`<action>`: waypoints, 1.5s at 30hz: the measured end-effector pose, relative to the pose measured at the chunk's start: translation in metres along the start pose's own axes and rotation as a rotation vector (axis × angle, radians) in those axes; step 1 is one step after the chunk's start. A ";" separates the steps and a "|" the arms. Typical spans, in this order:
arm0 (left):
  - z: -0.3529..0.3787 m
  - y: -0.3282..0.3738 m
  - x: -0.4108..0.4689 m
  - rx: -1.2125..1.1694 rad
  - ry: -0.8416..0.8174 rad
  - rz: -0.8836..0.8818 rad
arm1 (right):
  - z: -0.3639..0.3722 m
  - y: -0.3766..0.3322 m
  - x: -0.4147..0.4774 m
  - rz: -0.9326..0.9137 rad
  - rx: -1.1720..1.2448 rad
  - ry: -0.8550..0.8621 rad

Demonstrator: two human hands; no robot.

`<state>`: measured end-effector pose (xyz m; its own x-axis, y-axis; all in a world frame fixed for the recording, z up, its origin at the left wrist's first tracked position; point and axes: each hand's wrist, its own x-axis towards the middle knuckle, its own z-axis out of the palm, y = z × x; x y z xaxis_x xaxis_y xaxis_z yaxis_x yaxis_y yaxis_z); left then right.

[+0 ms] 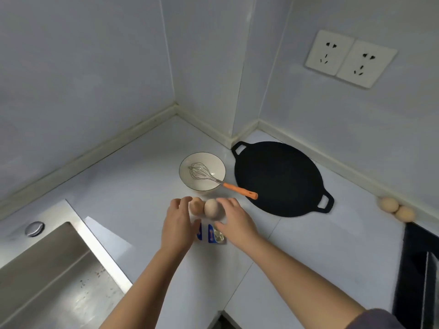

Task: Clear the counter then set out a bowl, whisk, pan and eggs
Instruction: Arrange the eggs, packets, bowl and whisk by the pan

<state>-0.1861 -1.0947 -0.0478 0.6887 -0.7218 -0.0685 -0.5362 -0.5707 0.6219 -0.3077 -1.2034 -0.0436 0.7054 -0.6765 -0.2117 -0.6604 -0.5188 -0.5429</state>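
Observation:
A white bowl [187, 173] stands on the white counter [133, 186] with a wire whisk [202, 173] inside it. The whisk's orange handle sticks out over the rim toward a flat black two-handled pan [280, 179] just to its right. In front of the bowl are two eggs side by side, a brown egg [196, 205] and a paler egg [211, 207]. My left hand [177, 224] curls its fingers round the brown egg. My right hand [237, 222] holds the paler egg between fingers and thumb.
A small blue and white packet [210, 236] lies on the counter between my hands. Two more eggs [396, 208] rest against the right wall. A steel sink [54, 269] is at the lower left, a black hob [415, 269] at the right edge, and wall sockets [349, 58] above.

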 end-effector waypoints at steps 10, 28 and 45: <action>0.013 -0.012 0.037 0.000 -0.145 0.052 | 0.021 -0.003 0.036 -0.015 -0.027 -0.003; 0.106 0.123 -0.032 -0.008 -0.318 0.402 | -0.067 0.148 -0.089 0.240 0.150 0.197; 0.247 0.310 0.026 0.188 -0.400 0.717 | -0.201 0.312 -0.068 0.400 -0.378 0.346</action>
<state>-0.4547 -1.3871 -0.0499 -0.0554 -0.9985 0.0002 -0.8746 0.0486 0.4824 -0.6136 -1.4239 -0.0348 0.3044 -0.9521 -0.0294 -0.9444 -0.2977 -0.1394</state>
